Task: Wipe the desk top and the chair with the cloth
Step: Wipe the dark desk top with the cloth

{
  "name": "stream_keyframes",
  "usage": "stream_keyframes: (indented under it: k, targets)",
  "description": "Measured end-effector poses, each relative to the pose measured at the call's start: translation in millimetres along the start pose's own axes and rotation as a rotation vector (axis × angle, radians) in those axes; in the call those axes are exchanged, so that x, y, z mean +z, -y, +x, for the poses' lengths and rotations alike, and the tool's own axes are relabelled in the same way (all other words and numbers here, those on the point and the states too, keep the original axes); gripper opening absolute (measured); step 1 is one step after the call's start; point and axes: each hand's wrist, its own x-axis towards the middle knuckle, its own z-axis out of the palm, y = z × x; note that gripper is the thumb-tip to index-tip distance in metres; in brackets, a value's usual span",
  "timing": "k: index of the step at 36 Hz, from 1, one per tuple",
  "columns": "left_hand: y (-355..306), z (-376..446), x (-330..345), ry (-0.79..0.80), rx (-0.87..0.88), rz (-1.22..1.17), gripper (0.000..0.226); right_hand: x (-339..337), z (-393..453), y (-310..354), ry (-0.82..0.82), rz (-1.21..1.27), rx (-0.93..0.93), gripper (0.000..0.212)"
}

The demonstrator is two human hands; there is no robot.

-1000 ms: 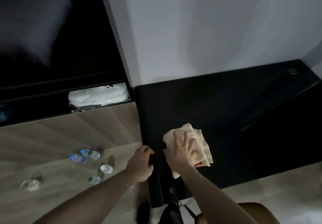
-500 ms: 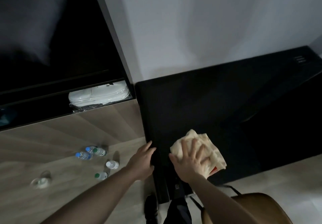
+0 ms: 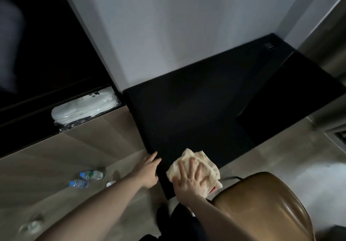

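Your right hand (image 3: 191, 179) lies flat, fingers spread, pressing the cloth (image 3: 194, 165) onto the desk (image 3: 196, 113) at its near-left corner. It grips nothing; the palm just pins the cloth. Your left hand (image 3: 148, 169) rests loosely open on the desk's left edge, just beside the cloth, holding nothing and prob. bracing you.

Key relation: almost all the dark top lies away from the cloth, up and to the right. The desk's long axis runs from this corner diagonally toward the far-right corner by the wall. So the next strokes should prob. go out along that line, w/ the right hand, since it's already on the cloth and on that side. Far-right end looks like a long reach; you may need to lean.

The chair (image 3: 262, 209) is at your lower right, its brown back close to your right forearm, untouched by the cloth. Desk first, chair after, I'd judge.

Bottles (image 3: 91, 175) on the wooden counter to the left are well apart from the wiping.
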Motion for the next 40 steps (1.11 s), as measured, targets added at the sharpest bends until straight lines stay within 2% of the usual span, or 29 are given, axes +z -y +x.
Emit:
stream_keyframes:
  k: [14, 29, 40]
  targets:
    - [-42.2, 37.6, -35.7, 0.050, 0.072, 0.096, 0.076, -55.7, 34.1, -60.8, -0.063, 0.128, 0.084, 0.065]
    - [-106.8, 110.9, -85.5, 0.115, -0.004, 0.052, 0.080, -156.6, 93.3, -132.2, -0.048, 0.264, 0.154, 0.070]
    - [-126.5, 113.4, -80.4, 0.241, -0.064, -0.023, 0.084, -180.6, 117.1, -158.8, -0.053, 0.250, 0.175, 0.069]
